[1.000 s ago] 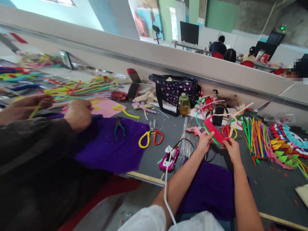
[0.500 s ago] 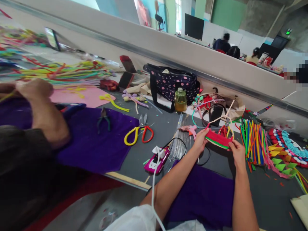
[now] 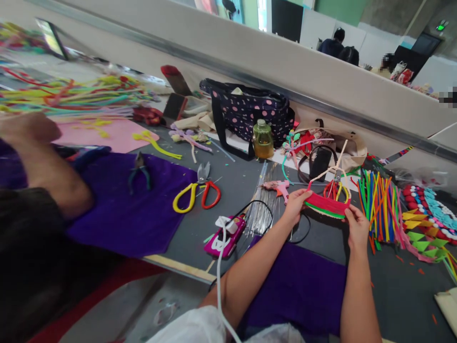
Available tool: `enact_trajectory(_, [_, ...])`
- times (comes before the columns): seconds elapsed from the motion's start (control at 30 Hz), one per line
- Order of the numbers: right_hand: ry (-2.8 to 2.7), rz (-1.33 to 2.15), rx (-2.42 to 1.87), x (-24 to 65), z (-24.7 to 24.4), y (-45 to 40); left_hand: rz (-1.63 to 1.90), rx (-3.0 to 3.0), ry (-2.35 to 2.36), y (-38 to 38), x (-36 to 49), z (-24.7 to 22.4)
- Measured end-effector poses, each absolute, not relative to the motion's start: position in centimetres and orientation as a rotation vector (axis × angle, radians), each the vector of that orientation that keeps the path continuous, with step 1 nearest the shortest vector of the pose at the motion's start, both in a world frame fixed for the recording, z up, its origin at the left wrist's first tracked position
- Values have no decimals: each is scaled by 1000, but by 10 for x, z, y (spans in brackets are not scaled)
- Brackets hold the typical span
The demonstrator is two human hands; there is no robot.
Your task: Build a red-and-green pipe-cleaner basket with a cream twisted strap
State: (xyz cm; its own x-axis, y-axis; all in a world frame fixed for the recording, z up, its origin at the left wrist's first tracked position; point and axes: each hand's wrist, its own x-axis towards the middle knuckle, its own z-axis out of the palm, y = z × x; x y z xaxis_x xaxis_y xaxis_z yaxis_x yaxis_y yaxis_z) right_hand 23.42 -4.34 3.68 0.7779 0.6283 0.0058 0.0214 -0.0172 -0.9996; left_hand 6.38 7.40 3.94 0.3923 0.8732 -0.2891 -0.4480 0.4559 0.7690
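Note:
Between both hands I hold up a pipe-cleaner piece (image 3: 328, 206), a flat band of pinkish red with a green and a pale stripe along its lower edge. A pale pipe cleaner rises in a peak above it. My left hand (image 3: 297, 206) pinches its left end, and my right hand (image 3: 357, 226) pinches the right end. Behind the piece, partly covered, lie scissors (image 3: 344, 193) with red and yellow handles. A pink glue gun (image 3: 280, 187) rests left of my left hand. Under my forearms a dark purple cloth (image 3: 300, 286) is spread.
A co-worker's arm (image 3: 50, 162) reaches in over another purple cloth (image 3: 143, 219) with pliers (image 3: 140, 174). Larger scissors (image 3: 197, 190), a magenta power strip (image 3: 226, 238), a bottle (image 3: 263, 140) and a dotted bag (image 3: 246, 105) stand between. Bundled pipe cleaners (image 3: 380, 205) lie at right.
The view has shifted, so most table items sit slightly further left. Both hands keep their pinch on the piece. The co-worker's arm has moved left in view.

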Motion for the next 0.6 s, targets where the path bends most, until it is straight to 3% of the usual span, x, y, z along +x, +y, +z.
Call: enact_trajectory(0.6, [-422,669,-1390,222,40,-42,889,799,650,65,62,38])
